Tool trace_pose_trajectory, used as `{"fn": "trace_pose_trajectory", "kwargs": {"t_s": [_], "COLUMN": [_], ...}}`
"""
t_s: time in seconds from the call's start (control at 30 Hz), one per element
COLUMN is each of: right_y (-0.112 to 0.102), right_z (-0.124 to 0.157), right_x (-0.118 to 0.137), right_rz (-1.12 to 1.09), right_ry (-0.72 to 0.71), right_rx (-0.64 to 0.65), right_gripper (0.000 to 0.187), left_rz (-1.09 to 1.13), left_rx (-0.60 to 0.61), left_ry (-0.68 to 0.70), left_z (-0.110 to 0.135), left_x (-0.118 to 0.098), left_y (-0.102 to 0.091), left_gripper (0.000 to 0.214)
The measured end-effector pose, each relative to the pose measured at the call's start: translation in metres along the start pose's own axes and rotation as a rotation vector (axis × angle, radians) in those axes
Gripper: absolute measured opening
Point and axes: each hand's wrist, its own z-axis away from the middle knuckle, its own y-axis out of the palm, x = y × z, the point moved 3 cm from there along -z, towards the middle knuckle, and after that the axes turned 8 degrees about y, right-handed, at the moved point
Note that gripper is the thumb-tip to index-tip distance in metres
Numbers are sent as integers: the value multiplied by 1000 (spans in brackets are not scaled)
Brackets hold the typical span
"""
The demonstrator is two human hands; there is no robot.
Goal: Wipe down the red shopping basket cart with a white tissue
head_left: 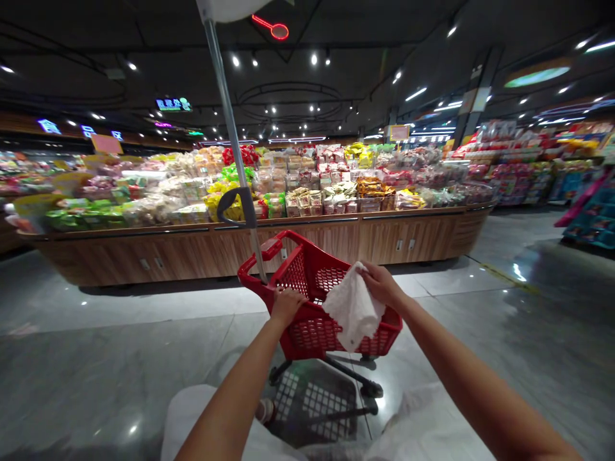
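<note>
A red plastic shopping cart (307, 339) stands side-on in front of me, its handle end to the left. My left hand (288, 305) is closed over the near rim of its basket. In my right hand (379, 282) is a white cloth (355, 310), pinched at its top and hanging down over the near side wall. The cloth hides part of that wall and of the basket's inside. A grey metal pole (225, 96) with a dark grey loop handle (247, 208) rises at the cart's handle end.
Behind the cart runs a long wooden display counter (192, 253) heaped with packaged snacks (307, 202). More stocked shelves (519, 173) stand at the right, with a teal display rack (593, 211) nearer. The floor (528, 346) is glossy grey.
</note>
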Motion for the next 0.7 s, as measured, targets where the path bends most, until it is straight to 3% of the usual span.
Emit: {"fn": "trace_pose_trajectory", "kwargs": {"t_s": [0.07, 0.17, 0.27, 0.33, 0.4, 0.5, 0.57, 0.7], "right_y": [-2, 30, 79, 108, 122, 120, 112, 109], "right_z": [-11, -10, 18, 43, 63, 75, 71, 60], "right_x": [-2, -14, -34, -49, -63, -78, -79, -67], "right_rz": [-7, 119, 262, 285, 274, 292, 367, 485], "right_ry": [-33, 10, 46, 5, -29, -2, 51, 129], "right_rx": [101, 106, 6, -19, -95, -296, -341, -120], "right_gripper": [32, 32, 42, 36, 31, 28, 28, 35], "left_rz": [11, 4, -8, -16, -15, 8, 16, 4], "left_rx": [-12, -20, -10, -1, 6, -2, -16, -33], "left_ry": [-9, -12, -7, -2, 2, 2, 0, -6], "left_z": [-1, -2, -2, -1, 0, 1, 0, 0], "left_x": [-1, -1, -1, -2, -3, -5, -7, -9], "left_y": [-1, -1, 0, 0, 0, -2, -3, -1], "left_gripper": [27, 27, 28, 28, 27, 26, 25, 25]}}
